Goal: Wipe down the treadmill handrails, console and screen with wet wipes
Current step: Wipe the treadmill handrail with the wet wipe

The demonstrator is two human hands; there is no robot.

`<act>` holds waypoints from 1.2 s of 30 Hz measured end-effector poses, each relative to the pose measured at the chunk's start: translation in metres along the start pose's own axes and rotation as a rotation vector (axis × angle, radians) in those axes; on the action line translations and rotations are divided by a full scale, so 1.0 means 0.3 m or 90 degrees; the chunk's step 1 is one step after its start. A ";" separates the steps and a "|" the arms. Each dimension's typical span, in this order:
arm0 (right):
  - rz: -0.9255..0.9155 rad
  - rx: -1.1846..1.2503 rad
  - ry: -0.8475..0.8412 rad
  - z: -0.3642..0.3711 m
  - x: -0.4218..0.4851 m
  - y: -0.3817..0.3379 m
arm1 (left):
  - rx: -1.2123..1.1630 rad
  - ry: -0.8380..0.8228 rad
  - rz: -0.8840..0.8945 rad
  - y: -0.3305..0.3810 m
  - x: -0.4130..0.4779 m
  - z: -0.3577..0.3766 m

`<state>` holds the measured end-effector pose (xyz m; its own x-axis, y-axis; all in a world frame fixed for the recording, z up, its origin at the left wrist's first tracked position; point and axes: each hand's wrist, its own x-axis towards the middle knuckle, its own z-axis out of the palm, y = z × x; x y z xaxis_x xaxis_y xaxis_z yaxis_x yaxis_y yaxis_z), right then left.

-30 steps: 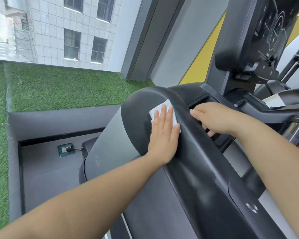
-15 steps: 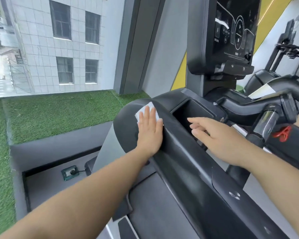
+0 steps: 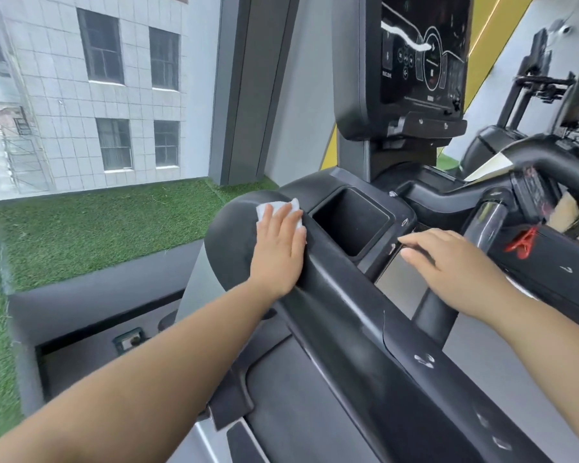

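Straight, closed fingers (image 3: 281, 225) of the left hand (image 3: 276, 259) press the wet wipe (image 3: 273, 207) flat on the rounded end of the handrail (image 3: 231, 242). Unpinched, it may bunch or slide off the curve. The right hand (image 3: 448, 262), fingers loosely straight, lies over the console (image 3: 398, 282).

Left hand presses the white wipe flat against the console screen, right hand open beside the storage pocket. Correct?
No. The head view shows the left hand pressing the white wipe flat against the rounded front end of the handrail, not the screen; right hand open beside the storage pocket.
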<state>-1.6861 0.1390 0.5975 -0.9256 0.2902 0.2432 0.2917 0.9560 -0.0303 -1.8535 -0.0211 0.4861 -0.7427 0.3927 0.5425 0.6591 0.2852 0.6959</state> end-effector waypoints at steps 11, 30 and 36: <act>-0.087 0.013 0.051 0.018 -0.016 0.036 | 0.120 -0.069 0.128 0.000 0.027 -0.056; -0.138 -0.060 0.147 0.061 -0.003 0.044 | 0.077 -0.075 0.266 0.125 -0.176 -0.004; -0.156 -0.075 0.153 0.069 -0.003 0.052 | 0.060 -0.106 0.327 0.093 -0.138 -0.036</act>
<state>-1.6857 0.1546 0.5769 -0.8925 0.0216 0.4505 0.1073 0.9804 0.1655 -1.8056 -0.0387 0.4880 -0.2991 0.6333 0.7138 0.9453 0.0947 0.3122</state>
